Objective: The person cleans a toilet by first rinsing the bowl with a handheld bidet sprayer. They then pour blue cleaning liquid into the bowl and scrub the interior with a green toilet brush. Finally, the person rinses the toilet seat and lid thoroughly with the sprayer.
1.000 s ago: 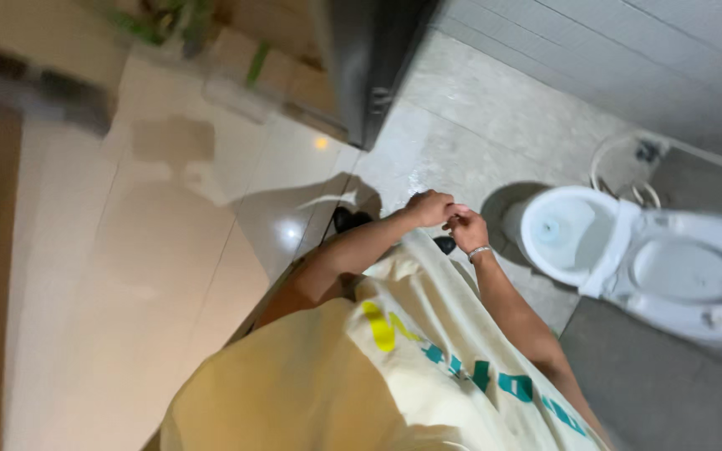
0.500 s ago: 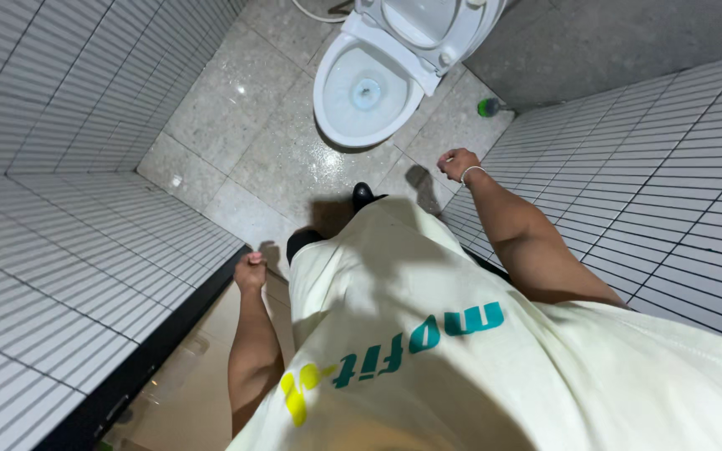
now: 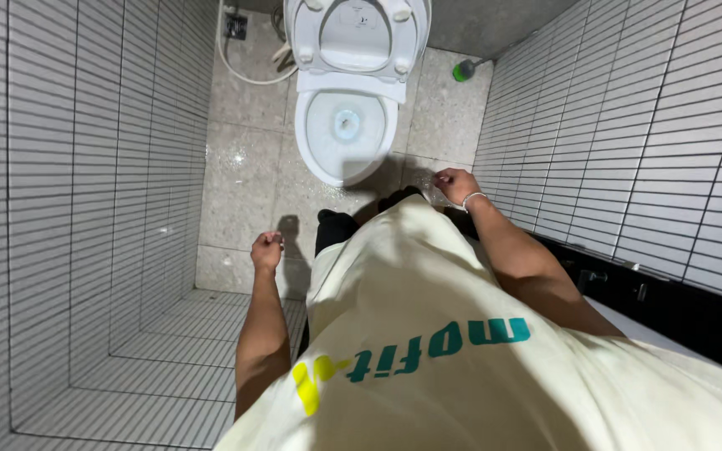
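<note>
Standing on speckled floor (image 3: 244,179) before open toilet (image 3: 344,125), tiled walls, both hands (image 3: 266,249) (image 3: 456,184) loosely clenched, empty.

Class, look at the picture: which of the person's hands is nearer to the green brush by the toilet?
Right. The right hand is below the green brush, near the right wall; the left hand is farther, lower left.

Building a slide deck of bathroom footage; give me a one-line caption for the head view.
Both hands, left hand and right hand, hang empty before an open toilet between tiled walls.
</note>
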